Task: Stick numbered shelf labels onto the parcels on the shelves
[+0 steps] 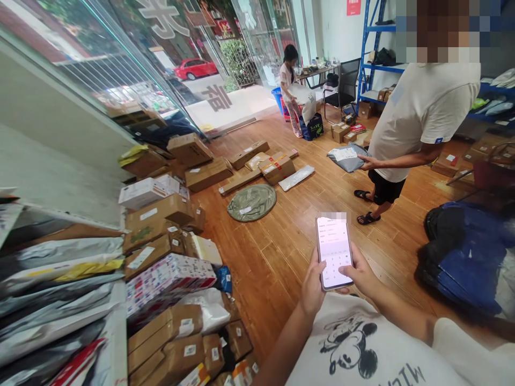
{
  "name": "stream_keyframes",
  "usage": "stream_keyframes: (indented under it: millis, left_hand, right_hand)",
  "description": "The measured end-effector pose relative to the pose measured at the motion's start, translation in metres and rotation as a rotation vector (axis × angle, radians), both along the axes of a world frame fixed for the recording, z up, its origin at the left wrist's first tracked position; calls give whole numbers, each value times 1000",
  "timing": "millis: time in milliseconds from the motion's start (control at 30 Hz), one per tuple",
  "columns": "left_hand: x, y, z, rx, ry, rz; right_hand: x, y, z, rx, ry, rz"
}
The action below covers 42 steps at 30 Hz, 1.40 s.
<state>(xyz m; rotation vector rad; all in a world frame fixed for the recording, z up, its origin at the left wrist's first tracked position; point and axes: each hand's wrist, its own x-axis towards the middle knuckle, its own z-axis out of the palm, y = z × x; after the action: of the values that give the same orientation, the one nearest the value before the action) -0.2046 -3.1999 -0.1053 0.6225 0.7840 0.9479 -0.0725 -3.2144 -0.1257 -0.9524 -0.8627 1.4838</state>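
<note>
A smartphone (333,252) is held upright in front of my chest, its lit screen showing a form with a number keypad below. My left hand (313,280) wraps round the phone's left edge, the thumb resting by the screen. From the other side my right hand (359,271) grips it, with the thumb over the lower right of the keypad. The fingers behind the phone are mostly hidden. To the right, a person in a white T-shirt (418,112) holds a grey plastic mailer (348,157) with a white label.
Cardboard boxes (161,212) are stacked along the left, near a rack of mailers (60,289). On the wooden floor (257,257) lie a round green folded bag (252,202) and several parcels. A blue bundle (462,257) sits at right. Another person (288,88) stands by the table.
</note>
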Motion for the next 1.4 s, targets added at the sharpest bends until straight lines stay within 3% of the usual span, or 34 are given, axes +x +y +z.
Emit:
stream_keyframes:
  millis: [267,533,833,967,1400]
  left_hand:
    - [1,0,5,56,-116,-30]
    - [-3,-3,-4,47,-100,-42]
    - [-9,-10,5,52,-97,-34]
    - [-10,-11,4,59,-93,-50]
    - [-11,-12,3,51,-56,-48]
  right_hand:
    - [-7,2,-1,-47,48,-82]
    - [-8,-2,2,-37,92,-25]
    - [-6,-4,0,-59,175,-26]
    - [-7,-3,-3,-68,148,-65]
    - [-4,-4,1,-88,150,0]
